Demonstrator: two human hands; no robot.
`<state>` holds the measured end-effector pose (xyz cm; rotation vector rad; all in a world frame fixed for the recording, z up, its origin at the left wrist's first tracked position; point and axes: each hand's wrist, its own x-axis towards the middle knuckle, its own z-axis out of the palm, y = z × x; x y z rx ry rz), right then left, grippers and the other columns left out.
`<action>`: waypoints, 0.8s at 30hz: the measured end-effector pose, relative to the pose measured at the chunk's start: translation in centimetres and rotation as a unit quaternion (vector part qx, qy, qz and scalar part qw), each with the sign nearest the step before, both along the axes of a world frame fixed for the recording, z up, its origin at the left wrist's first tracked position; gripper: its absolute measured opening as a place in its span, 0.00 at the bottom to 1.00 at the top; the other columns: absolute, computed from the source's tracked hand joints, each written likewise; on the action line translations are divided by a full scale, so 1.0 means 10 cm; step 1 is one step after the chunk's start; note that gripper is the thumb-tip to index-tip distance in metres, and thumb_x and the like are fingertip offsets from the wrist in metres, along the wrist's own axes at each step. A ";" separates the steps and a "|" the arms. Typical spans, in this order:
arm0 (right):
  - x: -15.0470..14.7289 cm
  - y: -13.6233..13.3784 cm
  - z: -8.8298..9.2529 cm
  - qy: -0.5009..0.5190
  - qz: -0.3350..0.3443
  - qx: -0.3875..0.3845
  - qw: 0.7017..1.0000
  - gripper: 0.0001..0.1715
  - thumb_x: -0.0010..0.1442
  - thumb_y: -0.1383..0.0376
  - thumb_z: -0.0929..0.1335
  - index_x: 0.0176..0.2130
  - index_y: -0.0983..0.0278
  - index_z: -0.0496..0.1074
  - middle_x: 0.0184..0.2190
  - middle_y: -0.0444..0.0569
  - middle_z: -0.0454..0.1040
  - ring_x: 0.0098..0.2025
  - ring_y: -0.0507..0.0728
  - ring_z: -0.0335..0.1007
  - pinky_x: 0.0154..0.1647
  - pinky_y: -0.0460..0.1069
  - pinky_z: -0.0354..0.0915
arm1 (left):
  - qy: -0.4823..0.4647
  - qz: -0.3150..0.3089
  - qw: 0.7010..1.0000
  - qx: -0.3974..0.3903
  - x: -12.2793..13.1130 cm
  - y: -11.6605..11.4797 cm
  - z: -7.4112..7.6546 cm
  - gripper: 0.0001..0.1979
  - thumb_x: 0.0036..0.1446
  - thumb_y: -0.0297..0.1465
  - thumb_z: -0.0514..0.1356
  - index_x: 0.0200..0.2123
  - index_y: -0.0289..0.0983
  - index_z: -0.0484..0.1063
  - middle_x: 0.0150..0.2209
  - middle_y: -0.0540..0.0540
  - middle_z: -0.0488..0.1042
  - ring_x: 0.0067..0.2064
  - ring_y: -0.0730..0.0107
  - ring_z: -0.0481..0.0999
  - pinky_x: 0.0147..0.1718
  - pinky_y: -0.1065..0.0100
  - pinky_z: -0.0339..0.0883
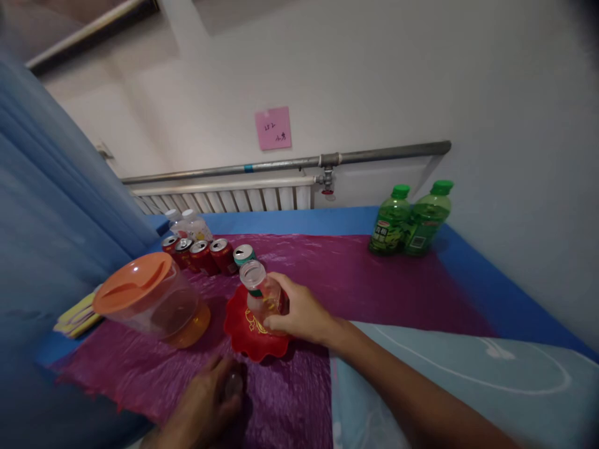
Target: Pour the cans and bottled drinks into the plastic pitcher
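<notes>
The right hand (302, 307) has its grip round a clear bottle (260, 300), hiding part of its label (282, 302), over the red dish (255, 353), while the left hand (201, 393) closes on a small thing (233, 385) too blurred for me to name.

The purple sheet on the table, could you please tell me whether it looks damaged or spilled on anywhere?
The purple sheet has a ragged near-left edge, uneven as if torn, in front of the orange-lidded container, and its surface is wrinkled. I see no clear spill on it.
</notes>
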<state>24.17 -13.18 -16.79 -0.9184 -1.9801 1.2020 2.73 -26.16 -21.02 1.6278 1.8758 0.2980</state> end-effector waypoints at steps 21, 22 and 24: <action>0.02 -0.07 0.09 -0.043 -0.006 0.066 0.997 0.36 0.43 0.61 0.75 0.52 0.58 0.67 0.42 0.46 0.75 0.41 0.58 0.70 0.39 0.49 0.62 | -0.554 0.235 0.720 0.346 0.52 0.75 0.87 0.23 0.33 0.36 0.78 0.28 0.35 0.71 0.45 0.48 0.73 0.43 0.69 0.76 0.38 0.76 0.75; 0.03 -0.07 0.09 -0.045 -0.007 0.068 0.997 0.37 0.43 0.61 0.75 0.52 0.58 0.67 0.42 0.45 0.75 0.40 0.57 0.70 0.38 0.49 0.62 | -0.547 0.217 0.727 0.355 0.51 0.75 0.84 0.22 0.35 0.36 0.77 0.29 0.36 0.71 0.46 0.48 0.72 0.43 0.68 0.76 0.38 0.75 0.75; 0.04 -0.08 0.12 -0.048 -0.008 0.070 0.996 0.37 0.43 0.61 0.75 0.53 0.58 0.67 0.41 0.45 0.75 0.39 0.57 0.70 0.37 0.49 0.61 | -0.527 0.173 0.747 0.366 0.47 0.75 0.81 0.19 0.39 0.34 0.76 0.30 0.36 0.71 0.46 0.48 0.72 0.44 0.68 0.76 0.39 0.75 0.75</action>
